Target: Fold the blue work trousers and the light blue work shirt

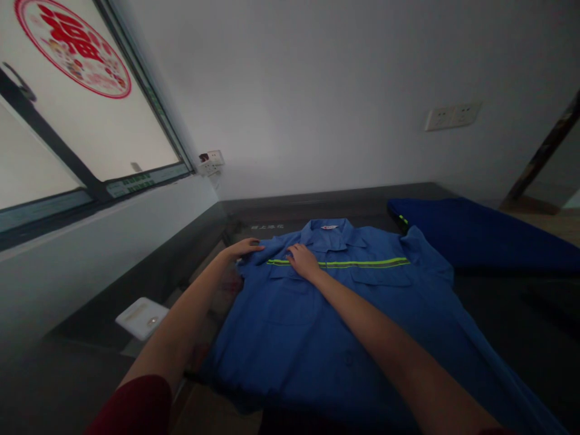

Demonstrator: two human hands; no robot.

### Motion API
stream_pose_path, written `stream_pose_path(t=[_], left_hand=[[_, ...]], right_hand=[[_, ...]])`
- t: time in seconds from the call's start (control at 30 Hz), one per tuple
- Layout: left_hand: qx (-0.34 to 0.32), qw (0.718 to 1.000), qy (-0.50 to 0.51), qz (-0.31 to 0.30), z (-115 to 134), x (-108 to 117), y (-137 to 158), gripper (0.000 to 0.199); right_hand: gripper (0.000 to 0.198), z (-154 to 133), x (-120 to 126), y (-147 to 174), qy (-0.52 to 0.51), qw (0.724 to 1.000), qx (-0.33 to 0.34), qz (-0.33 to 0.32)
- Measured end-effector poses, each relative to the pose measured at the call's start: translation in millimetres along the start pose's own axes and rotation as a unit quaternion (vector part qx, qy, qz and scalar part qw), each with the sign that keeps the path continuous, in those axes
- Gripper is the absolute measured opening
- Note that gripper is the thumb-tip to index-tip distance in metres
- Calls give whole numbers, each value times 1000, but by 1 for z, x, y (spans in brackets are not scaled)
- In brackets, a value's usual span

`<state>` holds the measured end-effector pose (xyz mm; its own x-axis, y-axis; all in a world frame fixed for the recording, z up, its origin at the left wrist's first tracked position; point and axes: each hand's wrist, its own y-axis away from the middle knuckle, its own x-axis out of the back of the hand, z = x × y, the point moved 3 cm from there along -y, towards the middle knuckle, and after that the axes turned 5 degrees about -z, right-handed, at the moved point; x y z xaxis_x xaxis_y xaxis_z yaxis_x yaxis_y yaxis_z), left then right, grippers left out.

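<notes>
A pale wall (317,109) rises behind a dark table (281,208), with a window (90,121) on our left bearing a round red sticker (75,48). On the table before us lies a blue shirt (312,326), spread out with its front up. Its collar (329,232) points away from us, toward the wall, and its long axis runs from there back to the hem, close to our body. A yellow-green stripe (367,263) crosses the chest, square to that axis, and the sleeve (480,344) on our right slants down toward us. Our hands are apart: the left hand (247,246) touches the shoulder's edge, the right hand (302,261) rests on the chest beside the stripe. We cannot tell whether either pinches the fabric. A darker blue cloth (480,235) lies beyond the right shoulder; a small white object (141,318) sits near our left forearm.
</notes>
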<state>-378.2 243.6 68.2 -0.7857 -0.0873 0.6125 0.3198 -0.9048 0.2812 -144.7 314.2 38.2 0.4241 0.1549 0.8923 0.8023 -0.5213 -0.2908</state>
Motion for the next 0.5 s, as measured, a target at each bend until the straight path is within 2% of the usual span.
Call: stream_pose_path(t=[0.13, 0.2, 0.27, 0.37, 0.43, 0.5], left_hand=[[92, 986, 119, -75, -7, 6, 10, 57], [106, 978, 160, -84, -7, 14, 19, 56], [91, 975, 189, -71, -7, 25, 30, 62], [40, 979, 198, -33, -13, 44, 48, 92], [15, 984, 176, 0, -23, 54, 56, 108], [17, 991, 128, 22, -38, 61, 60, 111]], right_hand=[[28, 1, 0, -1, 2, 1000, -2, -4], [27, 2, -1, -1, 3, 1000, -3, -7], [27, 2, -1, -1, 2, 1000, -3, -8], [27, 3, -1, -1, 0, 1000, -2, -9], [26, 3, -2, -1, -2, 1000, -2, -10], [25, 3, -2, -2, -3, 1000, -2, -12]])
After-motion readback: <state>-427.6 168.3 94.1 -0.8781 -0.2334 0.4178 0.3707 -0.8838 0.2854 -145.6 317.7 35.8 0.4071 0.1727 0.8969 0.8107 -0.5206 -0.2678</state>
